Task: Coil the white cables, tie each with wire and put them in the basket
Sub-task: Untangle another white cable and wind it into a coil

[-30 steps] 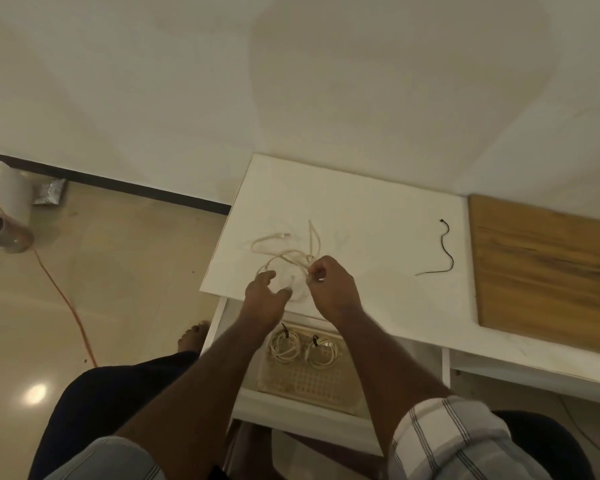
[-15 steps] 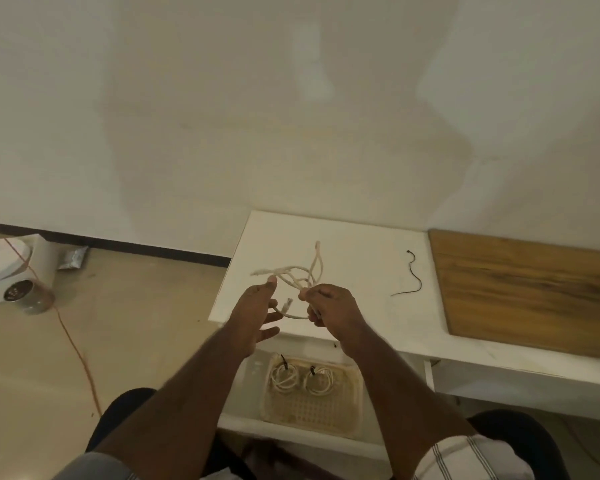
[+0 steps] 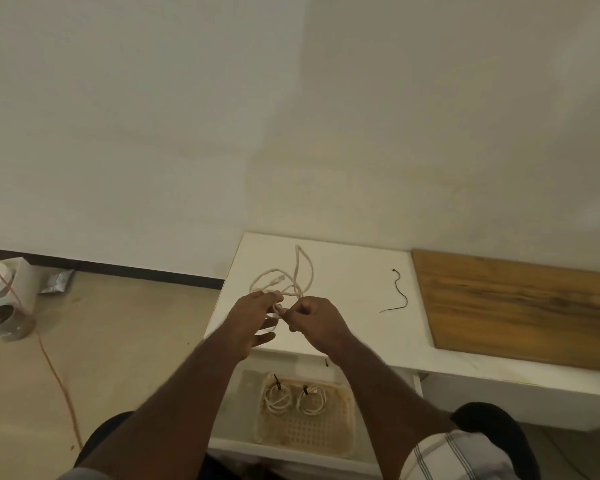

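A loose white cable (image 3: 297,277) is lifted above the white table (image 3: 343,271), its loops dangling from both hands. My right hand (image 3: 314,318) pinches the cable near its lower end, fingers curled. My left hand (image 3: 253,318) holds strands of the same cable between thumb and fingers, lower fingers spread. A black tie wire (image 3: 397,292) lies on the table to the right. On a lower shelf, the beige basket (image 3: 340,434) holds two coiled white cables (image 3: 278,398) (image 3: 312,400), each bound with black wire.
A wooden board (image 3: 520,306) covers the table's right part. On the floor at left stand a white appliance (image 3: 0,299) and a foil packet (image 3: 56,282), with an orange cord (image 3: 54,375) running across the tiles. The wall is directly behind the table.
The camera has tilted up toward the wall. Both hands have lifted the cable off the table and drawn close together; the left hand now grips strands it was only reaching for.
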